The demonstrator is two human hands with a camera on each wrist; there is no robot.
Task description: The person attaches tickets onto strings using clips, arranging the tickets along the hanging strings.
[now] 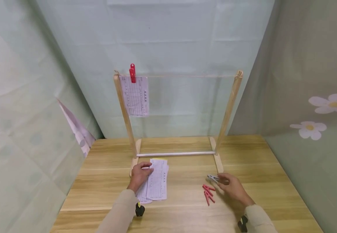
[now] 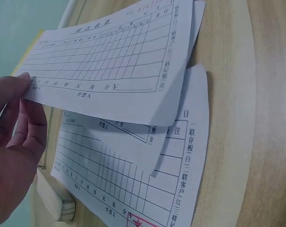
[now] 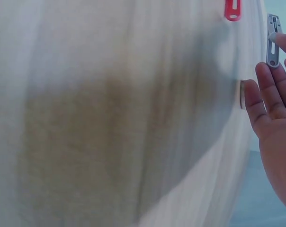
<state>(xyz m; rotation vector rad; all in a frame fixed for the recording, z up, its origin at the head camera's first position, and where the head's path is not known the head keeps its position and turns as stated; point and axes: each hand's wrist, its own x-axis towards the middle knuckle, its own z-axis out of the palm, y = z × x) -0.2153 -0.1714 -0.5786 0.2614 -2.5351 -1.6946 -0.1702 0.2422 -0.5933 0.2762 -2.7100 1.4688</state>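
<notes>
My hands are well apart, each closed on something of its own. With my left hand (image 1: 139,176) I pinch the left edge of the top paper form (image 1: 158,179), thumb above and fingers below, so that it is raised over the overlapping lower forms (image 1: 143,194) on the counter (image 1: 183,215). With my right hand (image 1: 233,187) I hold a gray clip (image 1: 213,178) between thumb and fingers, near the right foot of the wooden rack (image 1: 229,113). Just beside that hand, on its left, 2 red clips (image 1: 209,198) lie close together on the counter.

Ahead of me, the rack has 2 posts, a white rod (image 1: 175,154) low between them and a string (image 1: 183,76) across their tops. From the string, beside the left post, hangs 1 printed form (image 1: 137,100), fixed by an upright red clip (image 1: 132,74). To my right, white flowers (image 1: 328,104) decorate a curtain (image 1: 290,74).
</notes>
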